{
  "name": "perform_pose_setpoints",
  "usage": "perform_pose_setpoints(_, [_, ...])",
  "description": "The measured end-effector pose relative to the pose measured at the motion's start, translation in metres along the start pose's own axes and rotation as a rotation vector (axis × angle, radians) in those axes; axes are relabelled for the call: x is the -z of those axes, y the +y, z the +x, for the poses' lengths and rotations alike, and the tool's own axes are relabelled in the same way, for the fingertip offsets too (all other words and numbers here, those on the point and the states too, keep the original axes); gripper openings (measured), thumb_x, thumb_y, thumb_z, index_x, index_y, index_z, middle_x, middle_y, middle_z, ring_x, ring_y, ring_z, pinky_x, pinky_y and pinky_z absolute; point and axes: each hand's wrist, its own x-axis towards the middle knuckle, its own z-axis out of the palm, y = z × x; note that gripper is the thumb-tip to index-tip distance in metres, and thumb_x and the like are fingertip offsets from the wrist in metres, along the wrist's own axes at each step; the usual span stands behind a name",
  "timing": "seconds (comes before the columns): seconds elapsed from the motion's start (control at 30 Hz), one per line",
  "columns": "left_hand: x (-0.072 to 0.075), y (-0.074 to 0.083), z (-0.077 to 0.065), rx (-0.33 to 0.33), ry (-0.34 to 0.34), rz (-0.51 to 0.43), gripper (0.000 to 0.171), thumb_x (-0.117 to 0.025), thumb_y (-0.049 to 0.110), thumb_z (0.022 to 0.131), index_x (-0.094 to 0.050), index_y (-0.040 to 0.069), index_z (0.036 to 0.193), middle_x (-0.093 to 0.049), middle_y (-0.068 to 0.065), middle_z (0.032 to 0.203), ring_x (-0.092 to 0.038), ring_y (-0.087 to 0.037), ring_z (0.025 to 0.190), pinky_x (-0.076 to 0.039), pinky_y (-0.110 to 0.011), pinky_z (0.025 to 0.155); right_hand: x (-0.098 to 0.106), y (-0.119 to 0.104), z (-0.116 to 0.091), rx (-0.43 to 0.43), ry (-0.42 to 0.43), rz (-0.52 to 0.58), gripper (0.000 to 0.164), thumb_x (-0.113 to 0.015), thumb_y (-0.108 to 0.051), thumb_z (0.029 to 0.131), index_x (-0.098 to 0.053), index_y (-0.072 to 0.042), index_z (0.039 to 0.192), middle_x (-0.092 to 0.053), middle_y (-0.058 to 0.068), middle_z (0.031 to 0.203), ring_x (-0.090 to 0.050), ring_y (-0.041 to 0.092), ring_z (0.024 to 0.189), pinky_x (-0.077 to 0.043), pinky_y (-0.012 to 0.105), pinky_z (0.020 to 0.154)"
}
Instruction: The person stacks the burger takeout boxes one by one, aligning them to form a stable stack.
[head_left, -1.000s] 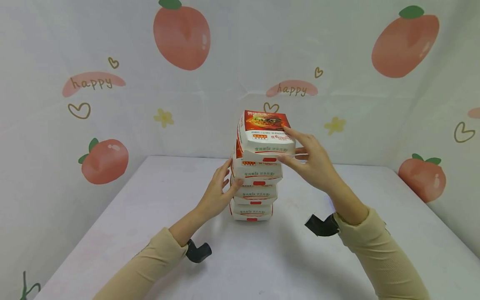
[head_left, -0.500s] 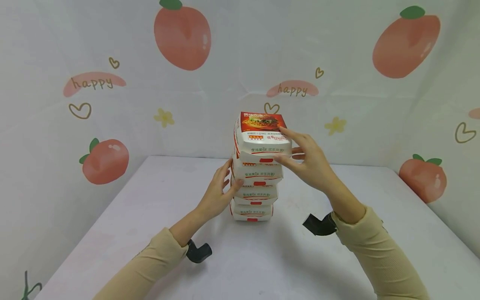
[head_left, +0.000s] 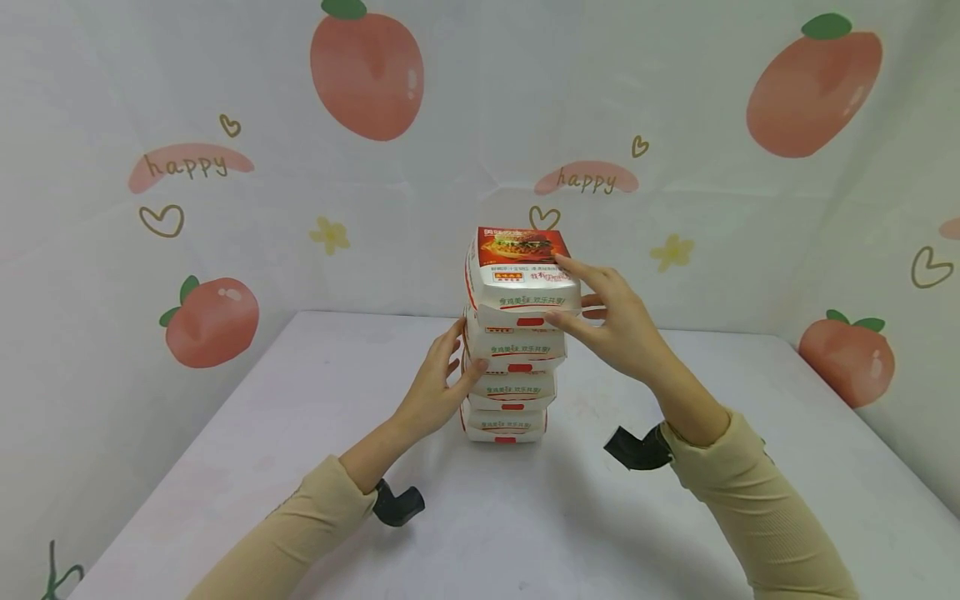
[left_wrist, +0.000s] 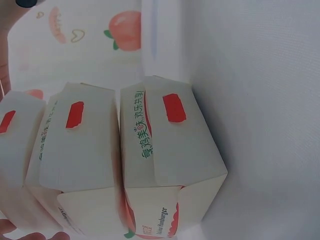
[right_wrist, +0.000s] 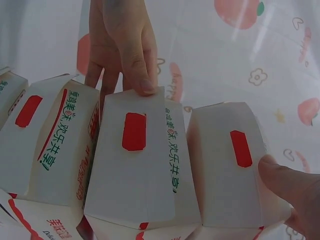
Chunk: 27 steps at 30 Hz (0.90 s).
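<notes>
Several white cardboard burger boxes with red tabs stand stacked in the head view. My right hand grips the top burger box at its right front corner, thumb at the front and a finger on the lid. That box sits over the one below. On the left side, my left hand holds the second burger box from the top, thumb on its front. In the left wrist view, the bottom burger box rests on the table, and left fingertips show at the lower corner.
The stack stands on a white table, its upper boxes slightly offset from the lower ones. Behind it hangs a white backdrop with printed fruit. A black curved piece is on each wrist: one left, one right.
My right hand has moved the top burger box a little left and slightly down, onto line with the stack. The left hand has stayed in place.
</notes>
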Motion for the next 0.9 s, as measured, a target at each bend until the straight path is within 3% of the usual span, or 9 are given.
perform_pose_setpoints(0.3, [0.0004,-0.0009,0.0,-0.004,0.005,-0.002,0.071,-0.054,0.03,0.095,-0.013,0.012,0.15,-0.023,-0.014,0.152,-0.025,-0.039,0.14,-0.033,-0.052,0.111,-0.001,-0.0006,0.0006,-0.006,-0.025,-0.012,0.07,-0.066,-0.027,0.087,-0.029,-0.03,0.146,-0.036,0.017,0.14,-0.055,0.037,0.112,-0.049,0.05,0.096])
perform_pose_setpoints(0.9, [-0.0016,-0.0039,0.0011,-0.009,0.008,0.0,0.071,-0.053,0.03,0.095,-0.012,0.012,0.15,-0.022,-0.015,0.152,-0.026,-0.04,0.14,-0.033,-0.052,0.111,-0.0009,-0.0012,0.001,0.004,-0.034,-0.02,0.07,-0.067,-0.027,0.087,-0.03,-0.027,0.146,-0.034,0.016,0.141,-0.054,0.036,0.113,-0.049,0.05,0.096])
